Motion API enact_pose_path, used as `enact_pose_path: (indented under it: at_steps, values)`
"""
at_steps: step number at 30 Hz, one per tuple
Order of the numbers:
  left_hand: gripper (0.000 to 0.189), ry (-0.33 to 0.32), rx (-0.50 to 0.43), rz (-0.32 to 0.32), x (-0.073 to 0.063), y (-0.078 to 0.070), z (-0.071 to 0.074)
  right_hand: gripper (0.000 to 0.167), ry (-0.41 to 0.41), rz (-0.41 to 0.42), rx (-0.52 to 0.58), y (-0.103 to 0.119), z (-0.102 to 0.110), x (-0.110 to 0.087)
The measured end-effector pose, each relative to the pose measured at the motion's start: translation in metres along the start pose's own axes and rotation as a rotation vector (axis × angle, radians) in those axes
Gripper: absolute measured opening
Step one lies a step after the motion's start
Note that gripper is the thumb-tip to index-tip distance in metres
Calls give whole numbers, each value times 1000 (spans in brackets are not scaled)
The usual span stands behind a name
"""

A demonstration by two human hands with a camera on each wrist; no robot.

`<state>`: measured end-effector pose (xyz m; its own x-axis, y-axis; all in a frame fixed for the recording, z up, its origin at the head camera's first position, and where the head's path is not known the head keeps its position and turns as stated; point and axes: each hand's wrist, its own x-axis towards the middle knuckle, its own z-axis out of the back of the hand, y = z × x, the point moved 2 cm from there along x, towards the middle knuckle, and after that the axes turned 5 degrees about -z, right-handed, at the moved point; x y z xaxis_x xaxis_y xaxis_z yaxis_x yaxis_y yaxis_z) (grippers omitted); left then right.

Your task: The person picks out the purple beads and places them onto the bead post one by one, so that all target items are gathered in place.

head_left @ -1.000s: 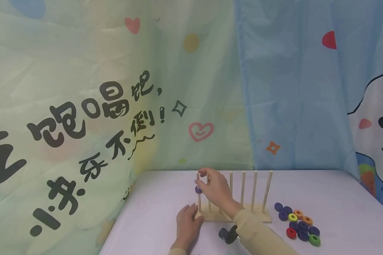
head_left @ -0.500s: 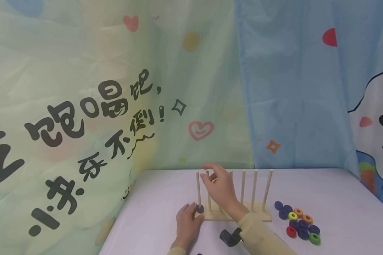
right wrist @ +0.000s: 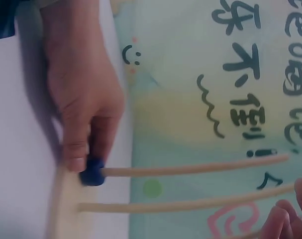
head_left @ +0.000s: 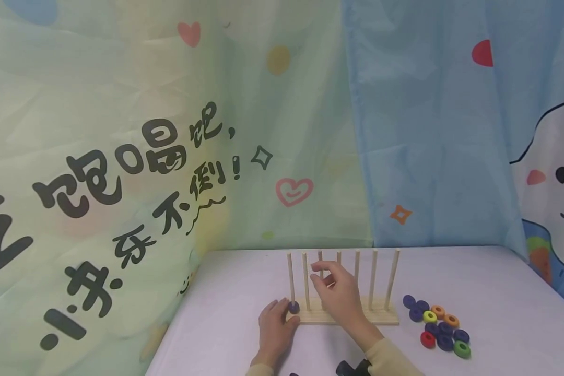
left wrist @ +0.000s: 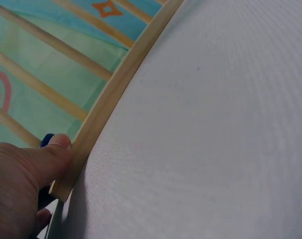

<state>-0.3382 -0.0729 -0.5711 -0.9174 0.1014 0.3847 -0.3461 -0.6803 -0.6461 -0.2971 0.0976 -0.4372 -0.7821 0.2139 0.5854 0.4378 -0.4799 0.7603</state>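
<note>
A wooden peg rack [head_left: 310,316] stands on the table, with a row of several upright pegs on a flat base. One dark blue ring [head_left: 293,308] sits at the foot of its leftmost peg; the right wrist view shows the same blue ring [right wrist: 92,175] low on its peg. My left hand [head_left: 276,330] grips the left end of the base, its thumb [left wrist: 58,149] against the front edge and its fingers close to the ring. In front of the middle pegs, my right hand [head_left: 342,296] hangs in the air, fingers loosely bent and holding nothing.
Right of the rack lies a loose group of rings: several dark blue rings [head_left: 445,342], two orange rings [head_left: 451,320], a yellow ring [head_left: 430,317], a red ring [head_left: 427,339] and a green ring [head_left: 462,349]. A printed curtain [head_left: 310,130] hangs behind the table.
The blue ring has dropped from partway up the leftmost peg to the base. My right hand has let it go and moved right and lower. My left hand has stayed on the rack.
</note>
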Motion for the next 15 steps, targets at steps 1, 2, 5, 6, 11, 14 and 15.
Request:
enact_pose_path:
  at_steps: [1, 2, 5, 6, 11, 14, 15]
  values:
    - [47, -1, 2, -1, 0, 0, 0, 18, -7, -8, -6, -4, 1, -3]
    - [47, -2, 2, -1, 0, 0, 0, 19, -11, -19, -6, -8, 2, -5]
    - [46, -5, 4, -9, 0, 0, 0, 19, -12, -61, -14, -21, 5, -13]
    - [46, -2, 1, -5, 0, 0, 0, 19, -7, -77, -13, -25, 5, -15]
    - [47, 4, -11, 3, -1, 1, 0, 18, 28, -164, -27, -41, 10, -25]
    - [47, 8, -16, 9, -1, 2, -1, 18, 34, -196, -48, -48, 13, -30]
    - [47, 8, -17, 10, 0, 3, -2, 18, 37, -208, -51, -50, 14, -31]
